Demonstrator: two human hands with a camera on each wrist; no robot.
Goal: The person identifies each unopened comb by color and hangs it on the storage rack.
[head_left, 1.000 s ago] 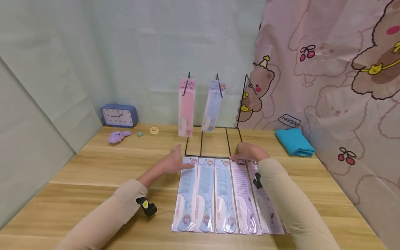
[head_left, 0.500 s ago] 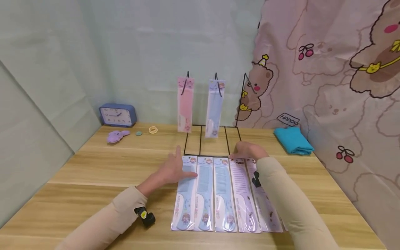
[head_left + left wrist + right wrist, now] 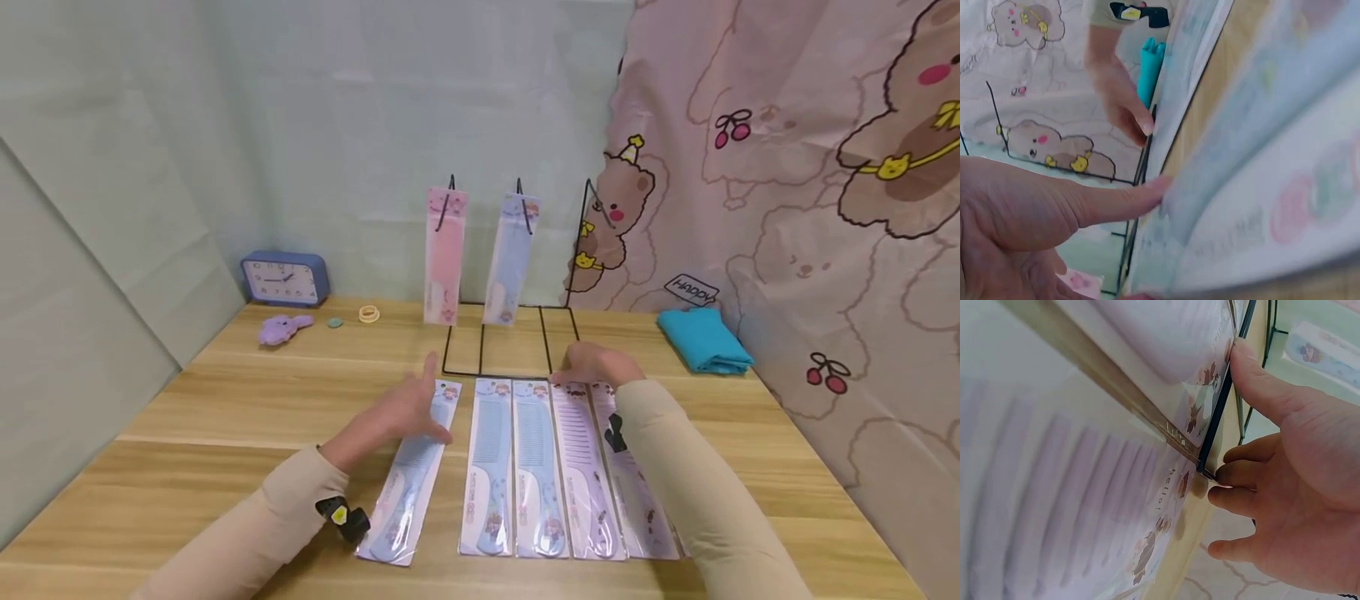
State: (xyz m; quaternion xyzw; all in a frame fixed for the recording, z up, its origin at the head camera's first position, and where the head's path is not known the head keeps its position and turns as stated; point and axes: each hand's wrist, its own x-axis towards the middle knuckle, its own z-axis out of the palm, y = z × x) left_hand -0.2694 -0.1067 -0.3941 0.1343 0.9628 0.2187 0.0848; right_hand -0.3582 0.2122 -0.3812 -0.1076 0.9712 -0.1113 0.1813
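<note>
My left hand [image 3: 407, 410] holds the upper part of a packaged blue comb [image 3: 408, 500], its thumb at the package's edge in the left wrist view. This package lies slanted, apart from the row. Still in line are two more packaged blue combs [image 3: 489, 467] and packaged purple combs [image 3: 588, 467], partly hidden under my right sleeve. My right hand [image 3: 600, 363] rests at the top ends of the purple packages, by the front of a black wire rack [image 3: 545, 333]. In the right wrist view its thumb [image 3: 1250, 365] touches a package edge; the other fingers are loosely bent.
A pink packaged comb [image 3: 444, 275] and a blue one [image 3: 510, 271] hang from the rack's hooks. At the back left are a blue clock [image 3: 281, 280], a purple toy [image 3: 279, 330], a small green disc [image 3: 334, 322] and yellow rings [image 3: 369, 320]. Folded turquoise cloth [image 3: 703, 343] lies right.
The leftmost blue comb package has slid left out of the row and turned aslant with my left hand. The hanging packages have swung. My right hand has stayed in place.
</note>
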